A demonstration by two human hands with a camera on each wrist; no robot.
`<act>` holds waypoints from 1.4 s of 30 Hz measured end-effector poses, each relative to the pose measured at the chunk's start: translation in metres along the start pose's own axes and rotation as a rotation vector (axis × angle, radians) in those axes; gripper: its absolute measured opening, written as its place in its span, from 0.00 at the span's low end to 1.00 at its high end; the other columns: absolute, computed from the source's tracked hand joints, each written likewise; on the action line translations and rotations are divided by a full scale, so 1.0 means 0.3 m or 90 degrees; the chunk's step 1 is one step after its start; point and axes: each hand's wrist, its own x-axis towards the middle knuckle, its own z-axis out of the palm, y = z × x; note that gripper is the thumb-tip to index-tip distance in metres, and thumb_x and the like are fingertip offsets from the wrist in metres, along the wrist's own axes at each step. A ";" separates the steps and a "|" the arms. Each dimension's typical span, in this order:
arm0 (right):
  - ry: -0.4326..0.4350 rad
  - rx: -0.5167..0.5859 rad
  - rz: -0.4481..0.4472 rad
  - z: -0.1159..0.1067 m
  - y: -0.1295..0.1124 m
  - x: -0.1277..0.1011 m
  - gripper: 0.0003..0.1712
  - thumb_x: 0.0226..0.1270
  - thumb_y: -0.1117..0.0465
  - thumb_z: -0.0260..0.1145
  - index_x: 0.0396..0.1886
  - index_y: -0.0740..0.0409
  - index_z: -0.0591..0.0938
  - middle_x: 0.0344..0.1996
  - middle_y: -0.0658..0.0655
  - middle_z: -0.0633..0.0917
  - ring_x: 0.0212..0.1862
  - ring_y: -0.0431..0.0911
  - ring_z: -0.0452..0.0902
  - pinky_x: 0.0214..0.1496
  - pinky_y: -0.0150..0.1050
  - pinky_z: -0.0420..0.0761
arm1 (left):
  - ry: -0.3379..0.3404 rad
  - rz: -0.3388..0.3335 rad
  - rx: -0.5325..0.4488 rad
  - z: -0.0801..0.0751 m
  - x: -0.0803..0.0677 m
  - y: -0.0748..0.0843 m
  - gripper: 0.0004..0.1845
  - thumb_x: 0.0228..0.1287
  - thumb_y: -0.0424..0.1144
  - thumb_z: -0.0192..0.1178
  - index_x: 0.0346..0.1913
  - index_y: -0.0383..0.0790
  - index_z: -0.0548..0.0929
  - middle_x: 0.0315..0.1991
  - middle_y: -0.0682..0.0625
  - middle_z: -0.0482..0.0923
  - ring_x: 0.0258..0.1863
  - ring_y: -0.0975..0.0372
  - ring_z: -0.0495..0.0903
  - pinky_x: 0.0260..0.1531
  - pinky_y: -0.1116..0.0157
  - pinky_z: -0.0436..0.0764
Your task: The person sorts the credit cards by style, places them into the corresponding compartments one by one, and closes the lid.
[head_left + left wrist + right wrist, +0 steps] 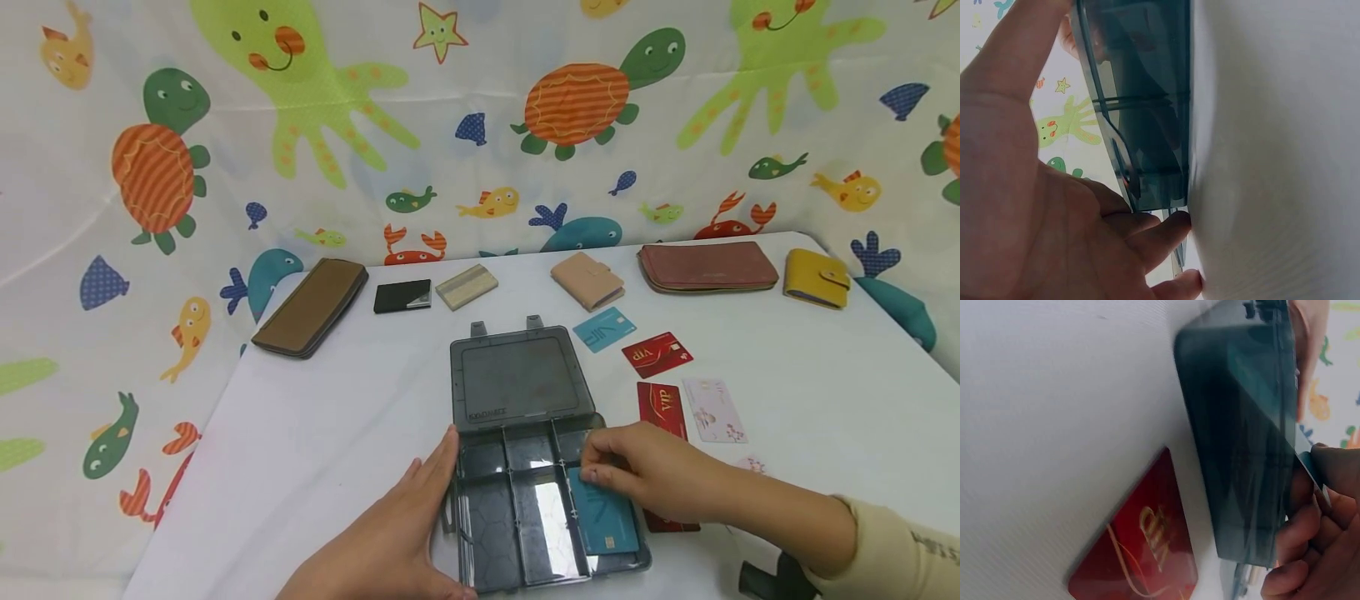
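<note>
A smoky grey plastic organizer box (459, 500) lies on the white table with its lid (517, 379) flat open behind it. A teal card (603, 521) lies in the box's right compartment. My right hand (588, 467) pinches that card's far end with curled fingers. My left hand (431, 479) rests with straight fingers against the box's left wall. In the left wrist view the left hand (1035, 206) lies beside the box (1141, 94). The right wrist view shows the box (1241, 437), my right fingers (1310, 550) at its edge and a red VIP card (1141, 550) beside it.
Loose cards lie right of the box: a teal one (604, 328), two red VIP ones (657, 354) (662, 407) and a white one (712, 408). Along the back stand a brown wallet (311, 306), black case (402, 296), beige case (467, 286), pink wallet (588, 280), reddish wallet (708, 267) and yellow wallet (816, 277).
</note>
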 end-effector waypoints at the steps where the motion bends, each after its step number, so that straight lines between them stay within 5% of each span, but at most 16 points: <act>1: 0.004 -0.006 0.001 0.005 0.001 -0.001 0.07 0.73 0.46 0.66 0.38 0.41 0.81 0.28 0.39 0.81 0.33 0.37 0.79 0.34 0.34 0.83 | 0.000 0.000 -0.001 -0.001 0.000 0.000 0.82 0.29 0.78 0.75 0.82 0.58 0.30 0.82 0.56 0.32 0.77 0.37 0.40 0.61 0.28 0.60; 5: 0.025 -0.074 0.001 0.022 0.002 -0.001 0.08 0.71 0.44 0.68 0.38 0.39 0.83 0.29 0.35 0.81 0.33 0.35 0.77 0.35 0.32 0.83 | -0.002 -0.001 -0.006 0.000 0.000 0.000 0.82 0.30 0.77 0.75 0.82 0.59 0.29 0.82 0.56 0.32 0.77 0.37 0.40 0.60 0.27 0.60; 9: 0.061 -0.218 -0.024 0.041 0.003 -0.003 0.09 0.67 0.43 0.71 0.40 0.39 0.85 0.33 0.32 0.81 0.35 0.32 0.77 0.40 0.34 0.82 | -0.003 -0.002 -0.010 0.000 0.000 0.000 0.82 0.30 0.77 0.76 0.82 0.60 0.29 0.82 0.56 0.32 0.77 0.37 0.40 0.61 0.27 0.59; 15: 0.146 -0.466 -0.155 0.065 0.005 -0.017 0.16 0.62 0.41 0.74 0.42 0.44 0.88 0.33 0.38 0.83 0.36 0.36 0.76 0.38 0.36 0.72 | -0.002 -0.001 -0.005 -0.001 -0.001 0.001 0.82 0.30 0.76 0.76 0.82 0.60 0.29 0.82 0.56 0.33 0.78 0.38 0.40 0.61 0.27 0.58; 19: 0.192 -0.542 -0.227 0.073 0.007 -0.021 0.20 0.57 0.40 0.78 0.41 0.46 0.89 0.31 0.42 0.82 0.34 0.38 0.74 0.36 0.35 0.69 | -0.002 -0.006 -0.004 0.000 0.000 0.001 0.82 0.30 0.76 0.77 0.82 0.61 0.29 0.82 0.56 0.33 0.78 0.38 0.41 0.61 0.27 0.59; 30: 0.200 -0.575 -0.262 0.079 0.009 -0.021 0.20 0.54 0.41 0.79 0.38 0.48 0.89 0.30 0.45 0.85 0.31 0.40 0.75 0.34 0.35 0.69 | 0.008 0.004 0.004 0.000 0.000 0.001 0.84 0.28 0.77 0.76 0.82 0.59 0.30 0.82 0.55 0.33 0.78 0.41 0.41 0.65 0.31 0.56; 37: 0.236 -0.533 -0.270 0.045 0.003 -0.008 0.14 0.54 0.44 0.80 0.33 0.45 0.89 0.26 0.42 0.81 0.30 0.38 0.73 0.33 0.34 0.70 | 0.003 0.002 -0.005 -0.003 -0.003 0.003 0.83 0.29 0.76 0.77 0.82 0.58 0.30 0.82 0.55 0.34 0.78 0.40 0.41 0.64 0.30 0.57; 42: 0.251 -0.455 -0.190 -0.010 -0.006 0.016 0.09 0.58 0.46 0.78 0.33 0.42 0.89 0.27 0.38 0.82 0.32 0.36 0.76 0.35 0.38 0.79 | 0.003 0.001 -0.001 -0.002 -0.003 0.003 0.83 0.29 0.77 0.76 0.82 0.58 0.30 0.82 0.55 0.34 0.78 0.40 0.41 0.64 0.30 0.57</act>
